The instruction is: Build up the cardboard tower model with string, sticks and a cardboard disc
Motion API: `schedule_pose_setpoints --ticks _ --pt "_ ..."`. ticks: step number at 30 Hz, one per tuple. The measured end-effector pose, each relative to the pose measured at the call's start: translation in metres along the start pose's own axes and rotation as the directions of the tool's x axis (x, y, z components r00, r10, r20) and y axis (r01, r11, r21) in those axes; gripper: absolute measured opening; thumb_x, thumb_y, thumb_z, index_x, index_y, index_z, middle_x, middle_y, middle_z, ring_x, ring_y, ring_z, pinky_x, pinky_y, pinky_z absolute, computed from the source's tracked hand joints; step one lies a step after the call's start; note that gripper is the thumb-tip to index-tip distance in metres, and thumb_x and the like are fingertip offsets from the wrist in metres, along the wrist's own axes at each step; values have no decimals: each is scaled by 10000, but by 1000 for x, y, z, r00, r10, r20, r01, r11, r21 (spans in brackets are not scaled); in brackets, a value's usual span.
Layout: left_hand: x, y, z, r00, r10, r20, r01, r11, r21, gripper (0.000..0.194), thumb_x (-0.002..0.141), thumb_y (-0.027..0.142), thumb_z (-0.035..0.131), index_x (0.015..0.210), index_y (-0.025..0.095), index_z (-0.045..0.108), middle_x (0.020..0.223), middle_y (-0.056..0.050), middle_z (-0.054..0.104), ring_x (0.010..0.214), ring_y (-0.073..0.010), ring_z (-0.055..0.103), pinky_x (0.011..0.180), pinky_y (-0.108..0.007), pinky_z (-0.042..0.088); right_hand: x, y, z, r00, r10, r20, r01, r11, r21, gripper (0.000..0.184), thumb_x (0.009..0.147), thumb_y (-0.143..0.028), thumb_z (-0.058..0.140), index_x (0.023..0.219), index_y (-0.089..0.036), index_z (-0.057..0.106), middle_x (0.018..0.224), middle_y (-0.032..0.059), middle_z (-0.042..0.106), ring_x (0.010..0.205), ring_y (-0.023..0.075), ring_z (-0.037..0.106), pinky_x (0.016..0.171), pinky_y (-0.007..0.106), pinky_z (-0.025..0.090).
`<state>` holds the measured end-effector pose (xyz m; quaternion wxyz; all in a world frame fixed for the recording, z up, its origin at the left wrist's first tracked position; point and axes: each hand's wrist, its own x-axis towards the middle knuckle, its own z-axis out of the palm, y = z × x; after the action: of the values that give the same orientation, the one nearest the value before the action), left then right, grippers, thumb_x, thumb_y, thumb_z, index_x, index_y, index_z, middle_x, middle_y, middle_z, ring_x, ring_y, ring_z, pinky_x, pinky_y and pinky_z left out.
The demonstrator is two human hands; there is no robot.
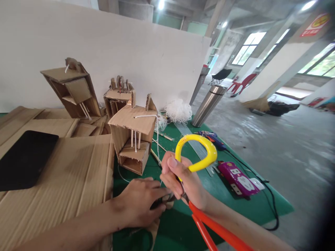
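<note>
Over the green table (pixel 179 225), right of the cardboard box (pixel 124 120), the right hand (pixel 192 183) grips a yellow-looped tool (pixel 211 157). It looks stiff, best held by the loop; what the left hand (pixel 143 202) holds is unclear.

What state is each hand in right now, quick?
Left hand: curled, but whether it grips anything cannot be told.
Right hand: closed, holding a yellow-handled tool.

Right hand (pixel 192 179): just right of centre, got a yellow loop handle (pixel 195 138)
Left hand (pixel 142 200): lower centre, just beside the other
Cardboard box (pixel 133 120): bit left of centre, white string (pixel 157 134) hanging off it
Purple power strip (pixel 237 179): lower right
</note>
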<state>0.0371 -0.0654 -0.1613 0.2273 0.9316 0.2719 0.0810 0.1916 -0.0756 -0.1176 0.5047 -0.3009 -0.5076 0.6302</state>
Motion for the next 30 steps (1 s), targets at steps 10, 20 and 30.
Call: schedule_pose_setpoints --ticks 10,20,30 --pt "4 -1 -8 995 -87 50 86 996 8 159 862 373 680 1008 313 696 977 32 707 948 -212 666 770 -282 513 2 0 0 1000 8 -6 -8 1000 15 404 902 -539 577 694 -207 480 351 -139 321 289 44 226 346 209 140" --pt "17 6 -20 992 -55 110 53 998 26 82 793 310 723 871 293 708 861 61 706 840 -183 686 671 -237 478 5 0 -4 1000 24 7 -25 996 90 396 868 -541 617 682 -211 498 339 -143 318 267 41 228 323 195 140" --pt "8 3 -14 998 -24 64 22 999 32 206 839 282 658 1043 284 681 1089 7 698 995 -247 677 775 -334 544 4 0 -3 1000 9 7 -10 997 81 383 881 -523 611 692 -210 499 350 -143 324 271 40 232 310 192 139"
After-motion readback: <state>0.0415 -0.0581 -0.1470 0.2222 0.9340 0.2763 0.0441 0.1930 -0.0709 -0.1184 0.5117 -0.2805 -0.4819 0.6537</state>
